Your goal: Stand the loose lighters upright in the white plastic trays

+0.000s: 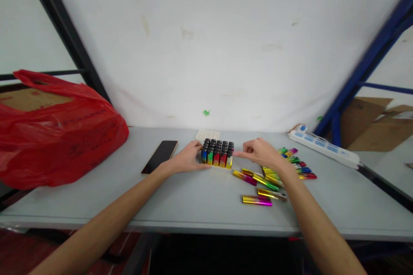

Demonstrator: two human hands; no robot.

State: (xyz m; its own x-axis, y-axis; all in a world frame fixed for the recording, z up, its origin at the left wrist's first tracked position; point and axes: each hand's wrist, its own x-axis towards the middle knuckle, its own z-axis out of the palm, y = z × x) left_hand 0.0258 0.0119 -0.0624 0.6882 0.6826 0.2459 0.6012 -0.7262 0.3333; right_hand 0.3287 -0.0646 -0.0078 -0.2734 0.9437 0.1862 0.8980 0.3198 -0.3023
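Note:
Several lighters (217,153) with black tops and shiny coloured bodies stand upright in a tight block of rows on the grey table. My left hand (189,156) wraps the block's left end, thumb low at the front and fingers toward the back. At the right end, my right hand (258,151) has its fingers curled, with one digit stretched out to the block's side; nothing shows in its curl. Loose shiny lighters (257,200) lie flat near my right forearm, and more brightly coloured ones (303,167) lie beyond it. My forearm hides part of that pile.
A dark phone (160,157) lies left of my left hand. Behind the block is a pale, flat gridded piece (208,135). A red plastic bag (61,133) fills the table's left end. A white power strip (324,148) lies at the back right, near a blue post (335,126).

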